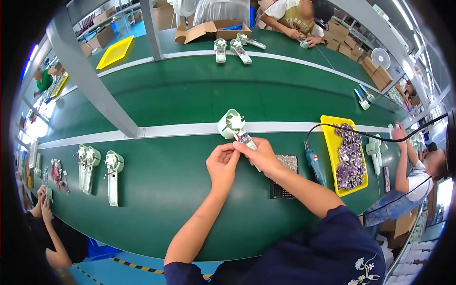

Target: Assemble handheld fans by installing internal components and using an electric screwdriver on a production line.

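Note:
My right hand [262, 154] is closed round the handle of an open handheld fan housing [232, 124], pale green with a round head. White parts show in the head, and a small circuit board lies along the handle. Close beside it, my left hand [222, 164] has its thumb and fingers pinched together near the right thumb. What those fingertips hold, if anything, is too small to make out. Under my right forearm lies a black tray [283, 191] with many small metal screws, partly hidden by the arm.
Right of me are a teal electric screwdriver [314, 166] on a black cable and a yellow tray [362, 185] of small purple boards. More fan housings [114, 178] lie at left. A grey metal rail [180, 130] crosses the green bench. Co-workers sit at left, right and far side.

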`<state>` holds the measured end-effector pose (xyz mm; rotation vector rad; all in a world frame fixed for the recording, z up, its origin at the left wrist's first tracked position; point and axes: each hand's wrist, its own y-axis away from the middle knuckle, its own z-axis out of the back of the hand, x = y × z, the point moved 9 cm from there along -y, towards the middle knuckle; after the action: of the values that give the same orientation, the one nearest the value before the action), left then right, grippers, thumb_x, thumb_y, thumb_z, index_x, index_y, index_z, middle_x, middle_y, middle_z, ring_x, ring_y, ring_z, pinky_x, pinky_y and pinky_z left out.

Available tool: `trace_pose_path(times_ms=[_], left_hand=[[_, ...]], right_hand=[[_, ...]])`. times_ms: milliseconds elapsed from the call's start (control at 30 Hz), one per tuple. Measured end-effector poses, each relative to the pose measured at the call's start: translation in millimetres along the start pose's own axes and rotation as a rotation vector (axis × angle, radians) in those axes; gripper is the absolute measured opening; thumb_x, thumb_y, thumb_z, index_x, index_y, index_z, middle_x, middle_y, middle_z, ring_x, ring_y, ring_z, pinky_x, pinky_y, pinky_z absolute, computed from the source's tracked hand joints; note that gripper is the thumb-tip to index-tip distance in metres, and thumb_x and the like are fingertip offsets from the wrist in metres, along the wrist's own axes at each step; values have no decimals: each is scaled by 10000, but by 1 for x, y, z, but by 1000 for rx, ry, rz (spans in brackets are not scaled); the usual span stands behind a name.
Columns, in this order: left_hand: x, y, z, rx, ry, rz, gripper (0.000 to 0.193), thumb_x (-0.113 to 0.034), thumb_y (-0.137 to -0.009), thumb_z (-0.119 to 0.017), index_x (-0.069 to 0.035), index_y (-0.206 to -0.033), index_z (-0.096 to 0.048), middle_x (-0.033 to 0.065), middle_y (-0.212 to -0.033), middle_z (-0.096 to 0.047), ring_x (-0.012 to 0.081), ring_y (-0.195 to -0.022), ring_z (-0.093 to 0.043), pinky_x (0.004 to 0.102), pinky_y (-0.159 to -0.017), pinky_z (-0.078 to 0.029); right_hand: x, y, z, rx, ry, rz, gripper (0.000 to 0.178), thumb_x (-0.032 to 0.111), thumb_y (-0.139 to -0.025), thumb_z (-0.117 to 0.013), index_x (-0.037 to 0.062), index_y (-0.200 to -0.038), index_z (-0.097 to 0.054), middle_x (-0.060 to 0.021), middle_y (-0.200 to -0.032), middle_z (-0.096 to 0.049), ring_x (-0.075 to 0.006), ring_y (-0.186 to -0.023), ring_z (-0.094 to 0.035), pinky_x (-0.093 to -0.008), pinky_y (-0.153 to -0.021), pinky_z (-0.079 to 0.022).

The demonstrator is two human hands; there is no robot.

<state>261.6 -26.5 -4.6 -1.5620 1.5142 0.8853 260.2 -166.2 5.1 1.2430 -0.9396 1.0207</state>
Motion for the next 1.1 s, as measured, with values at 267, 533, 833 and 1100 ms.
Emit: trace_pose_path(times_ms=[267, 533, 833, 1100], left_hand=[[8, -5, 1, 98, -4, 33, 245, -7, -926, -695, 43, -1161, -650, 110, -1086, -708, 186, -999, -683, 322, -920, -545], [22, -1, -17, 223, -184, 120, 168, -67, -946, -696, 28, -1084, -688, 55, -960, -696, 100, -890, -658, 251, -801, -544], [-3, -1, -29, 278, -355, -113, 154, -137, -973, -651, -18, -1070, -668, 94, -954, -681, 181, -789, -666, 294, -727, -546], [13, -5, -30, 268, -162, -45, 135, -101, -984, -605, 17, -1031, -648, 90, -923, -670, 173, -789, -662, 293, -722, -547]], right_hand=[[65, -111, 65, -246, 418, 443, 319, 347, -892, -762, 30, -879, -732, -31, -746, -685, -104, -668, -585, -336, -614, -493], [89, -355, 229, -798, 701, 169, 603, 586, -716, -748, 16, -910, -756, -204, -929, -749, -359, -900, -728, -453, -796, -557], [85, -524, 316, -454, 590, 272, 612, 427, -832, -771, -38, -1221, -686, -150, -1136, -720, -212, -985, -673, -341, -870, -510], [113, -417, 268, -1090, 906, 637, 628, 547, -864, -681, 31, -1222, -666, -218, -1161, -691, -413, -1073, -648, -491, -952, -514]])
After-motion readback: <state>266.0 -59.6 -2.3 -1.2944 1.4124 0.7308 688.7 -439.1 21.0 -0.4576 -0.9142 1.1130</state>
